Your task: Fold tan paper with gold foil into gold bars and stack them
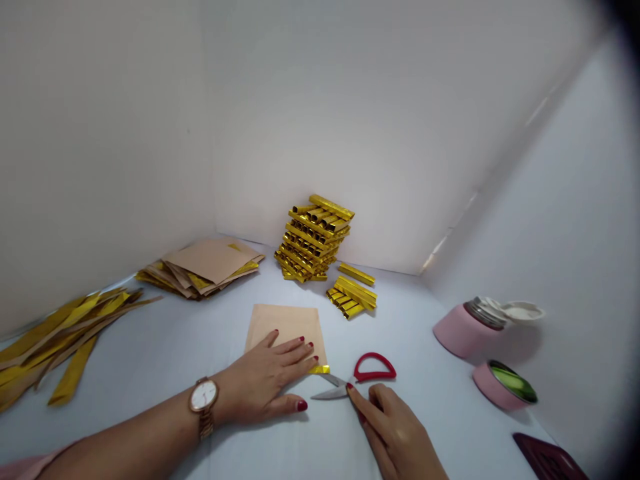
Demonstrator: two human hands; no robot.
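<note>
My left hand [280, 367], with a watch [204, 396] on its wrist, lies flat with fingers spread on a square sheet of tan paper [287, 319]. A bit of shiny gold [321, 369] shows at the sheet's near right corner, close to the scissor tips. To the right, my right hand [395, 427] is closed on a pair of red-handled scissors [374, 377], its index fingertip by the pivot. The blades are parted and point left toward the paper. One handle loop stands clear; the other is hidden by my fingers.
A crisscross stack of gold paper tubes [315, 240] stands at the back, with a smaller pile [353, 297] beside it. Paper squares [213, 260] and gold strips [75, 340] lie left. Right are a pink flask [465, 330], its pink cup [500, 387] and a dark red object [547, 457].
</note>
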